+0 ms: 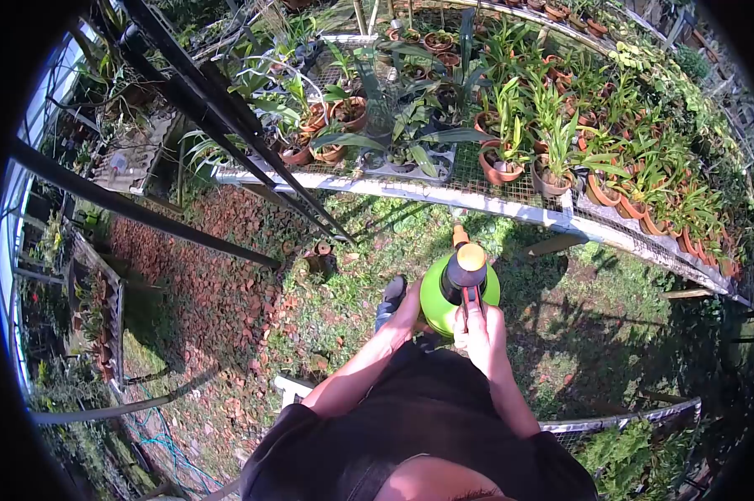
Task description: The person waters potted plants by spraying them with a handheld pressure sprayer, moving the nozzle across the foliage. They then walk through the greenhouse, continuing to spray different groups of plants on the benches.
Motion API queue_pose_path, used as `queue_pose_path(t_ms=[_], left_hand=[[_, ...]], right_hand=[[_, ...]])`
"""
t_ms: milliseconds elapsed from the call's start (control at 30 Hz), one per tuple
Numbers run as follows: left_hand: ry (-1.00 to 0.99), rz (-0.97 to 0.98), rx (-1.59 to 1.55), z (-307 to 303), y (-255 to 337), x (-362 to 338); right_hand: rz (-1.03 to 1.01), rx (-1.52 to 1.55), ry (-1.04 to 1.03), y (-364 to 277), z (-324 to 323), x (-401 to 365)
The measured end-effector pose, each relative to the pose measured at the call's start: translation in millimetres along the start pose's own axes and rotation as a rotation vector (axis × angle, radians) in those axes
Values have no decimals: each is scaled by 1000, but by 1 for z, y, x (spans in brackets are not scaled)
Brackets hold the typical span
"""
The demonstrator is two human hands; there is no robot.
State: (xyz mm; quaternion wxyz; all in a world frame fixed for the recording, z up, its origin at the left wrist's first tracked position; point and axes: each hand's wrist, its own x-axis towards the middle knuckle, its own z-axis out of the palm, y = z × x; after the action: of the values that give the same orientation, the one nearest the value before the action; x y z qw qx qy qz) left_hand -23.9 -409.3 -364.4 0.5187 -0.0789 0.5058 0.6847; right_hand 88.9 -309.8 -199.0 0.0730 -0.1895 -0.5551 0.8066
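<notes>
A green pump sprayer (434, 302) with a black collar, an orange-yellow pump knob and an orange nozzle is held upright in front of my body. The nozzle points forward, toward the plant bench. My right hand (479, 327) is closed around the sprayer's handle, with the thumb on top near a red part. My left hand (409, 307) rests against the left side of the green tank; its fingers are mostly hidden behind and under it.
Ahead runs a mesh bench with a white edge (511, 210), carrying many potted plants (500, 159). Dark poles (151, 204) cross the left side. Brick chips (202, 275) and grass cover the ground. Another white-edged bench (627, 417) stands at right, near my body.
</notes>
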Motion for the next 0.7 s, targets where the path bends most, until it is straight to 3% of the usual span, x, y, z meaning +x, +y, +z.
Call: queue_pose_path(t_ms=[233,433,700], left_hand=[[-44,34,174,-5,27,-14],[-31,-156,59,-1,27,-19],[-43,-345,205,14,12,-15]], right_hand=[[2,-46,-48,-11,8,15],[49,-73,-9,9,3,28],[142,-37,117,24,-10,33]])
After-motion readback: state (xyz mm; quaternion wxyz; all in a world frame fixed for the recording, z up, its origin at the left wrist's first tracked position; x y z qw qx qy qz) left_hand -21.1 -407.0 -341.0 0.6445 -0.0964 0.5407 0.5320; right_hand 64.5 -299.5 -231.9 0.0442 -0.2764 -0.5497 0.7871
